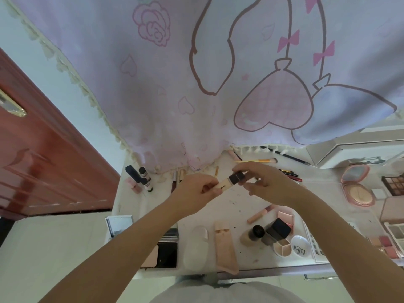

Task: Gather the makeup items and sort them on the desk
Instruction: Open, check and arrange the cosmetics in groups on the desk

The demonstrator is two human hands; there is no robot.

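Concealer tube [227, 184] pinched by both hands' fingers [209, 189] above cluttered desk [229, 206], foundation bottles [253, 234] near.

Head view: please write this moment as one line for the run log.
left hand: holds cream tube | right hand: fingers on black cap | position: above desk

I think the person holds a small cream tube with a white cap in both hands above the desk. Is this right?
Not quite. In the head view the cream tube, held by the left hand and right hand, has a black cap, not white.
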